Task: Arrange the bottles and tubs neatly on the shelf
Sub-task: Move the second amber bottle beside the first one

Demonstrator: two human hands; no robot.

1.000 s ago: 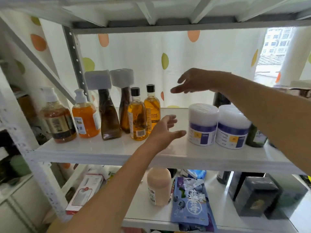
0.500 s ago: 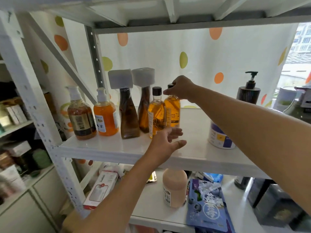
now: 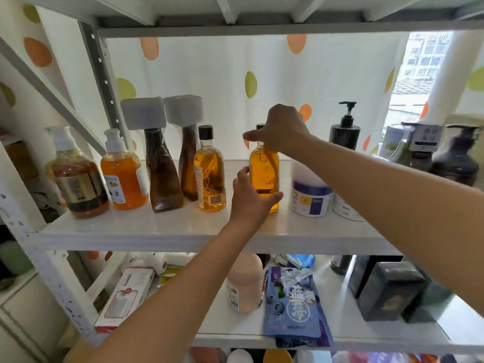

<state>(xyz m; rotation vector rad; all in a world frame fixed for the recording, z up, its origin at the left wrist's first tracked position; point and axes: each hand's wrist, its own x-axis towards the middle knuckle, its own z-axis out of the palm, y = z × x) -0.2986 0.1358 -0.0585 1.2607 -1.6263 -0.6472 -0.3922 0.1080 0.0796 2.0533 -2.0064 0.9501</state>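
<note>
Gripping amber bottle [image 3: 264, 176]: right hand [image 3: 282, 128] fingers [image 3: 252, 137] curled atop, left hand [image 3: 248, 203] round base.

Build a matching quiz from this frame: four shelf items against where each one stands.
Items
1. black pump bottle
2. peach bottle
3. orange pump bottle
4. blue-banded tub

Places
A. lower shelf, beside the blue pouch
B. second from the left on the upper shelf
C. just right of the amber bottle gripped by the left hand and right hand
D. rear of the upper shelf, near the dotted curtain

Pairs: 1-D, 2-A, 3-B, 4-C
</note>
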